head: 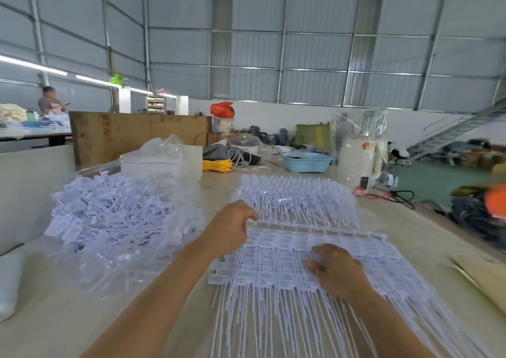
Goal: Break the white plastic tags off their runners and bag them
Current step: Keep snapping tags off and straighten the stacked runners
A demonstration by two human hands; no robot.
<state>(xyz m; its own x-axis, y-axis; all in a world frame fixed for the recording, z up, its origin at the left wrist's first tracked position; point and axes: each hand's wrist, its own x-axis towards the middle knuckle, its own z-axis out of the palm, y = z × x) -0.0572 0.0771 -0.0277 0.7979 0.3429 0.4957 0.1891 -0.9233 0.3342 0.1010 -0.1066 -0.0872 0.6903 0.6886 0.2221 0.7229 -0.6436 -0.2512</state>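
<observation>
A stack of white tag sheets (276, 251) still joined to their runners lies on the table before me, thin tails pointing toward me. My left hand (231, 227) grips the far left end of the top runner. My right hand (335, 268) rests with curled fingers on the tag heads at the right; whether it pinches them is unclear. Another batch of joined tags (295, 196) lies beyond. Loose broken-off tags (115, 212) form a heap on a clear plastic bag (109, 270) at the left.
Behind stand clear bags and a white box (161, 163), yellow cord (217, 165), a blue basket (306, 161) and a white bucket (356, 160). A cardboard piece (482, 275) lies at the right table edge. A person (50, 103) stands far left at another table.
</observation>
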